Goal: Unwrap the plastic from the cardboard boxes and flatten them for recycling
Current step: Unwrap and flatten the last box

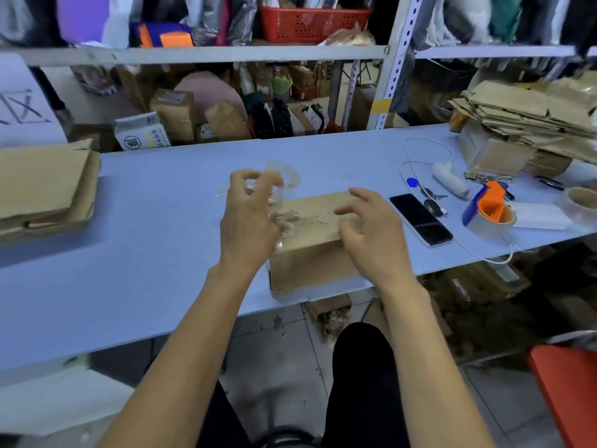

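Left hand [248, 218] pinches crinkly clear plastic [277, 189] off the box [310, 247]; right hand [371, 231] hovers loosely curled, empty; film looks light, clingy, box stiff—grab loose film edge.

Pale blue table [155, 202] with cardboard box [310, 253], phone [420, 218], tape dispenser [489, 206], flattened cardboard [42, 185].

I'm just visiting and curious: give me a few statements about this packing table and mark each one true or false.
1. The left hand grips crumpled clear plastic wrap. True.
2. The cardboard box in front of the person is already flattened. False: it stands as a box.
3. A black phone lies on the blue table right of the box. True.
4. The right hand holds the tape dispenser. False: it hovers over the box with fingers spread; the dispenser sits apart.
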